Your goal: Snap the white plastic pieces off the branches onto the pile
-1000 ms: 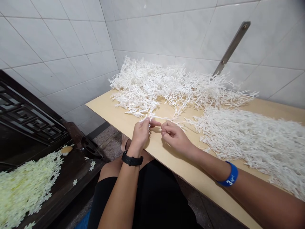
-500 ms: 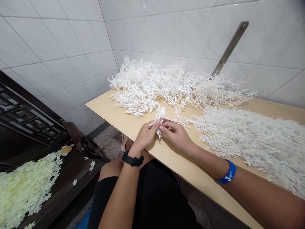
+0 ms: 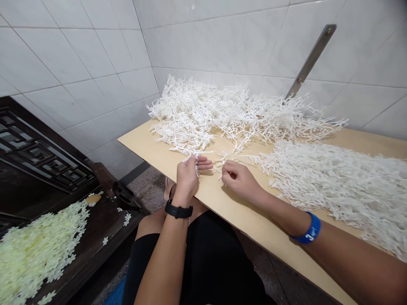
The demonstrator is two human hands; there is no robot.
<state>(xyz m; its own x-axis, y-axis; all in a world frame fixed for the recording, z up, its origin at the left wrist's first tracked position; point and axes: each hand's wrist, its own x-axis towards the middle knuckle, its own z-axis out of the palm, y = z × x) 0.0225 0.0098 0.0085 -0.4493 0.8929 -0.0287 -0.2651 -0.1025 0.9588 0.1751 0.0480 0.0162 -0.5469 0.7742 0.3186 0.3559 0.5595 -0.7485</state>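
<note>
My left hand (image 3: 188,174), a black watch at its wrist, pinches a thin white branching sprig (image 3: 203,152) between thumb and index finger. Its other fingers stretch out to the right. My right hand (image 3: 240,178), curled with a blue band further up the arm, grips another white sprig (image 3: 224,162) whose twigs poke out past the fingertips. A gap separates both hands, low over the near edge of the tan board (image 3: 254,220). Behind them spreads a tangled heap of white branching sprigs (image 3: 203,110). More sprigs lie in a flatter, combed-looking pile (image 3: 333,186) at the right.
Pale green-white artificial flowers (image 3: 44,245) cover part of a dark wooden bench (image 3: 92,241) at the lower left, beside a small tan and white object (image 3: 93,199). Tiled walls (image 3: 222,38) rise behind, with a metal bar (image 3: 310,59) fixed at the right.
My hands were together over one white sprig and are now apart. The left has moved left, its fingers straightened; the right has curled up and moved slightly right.
</note>
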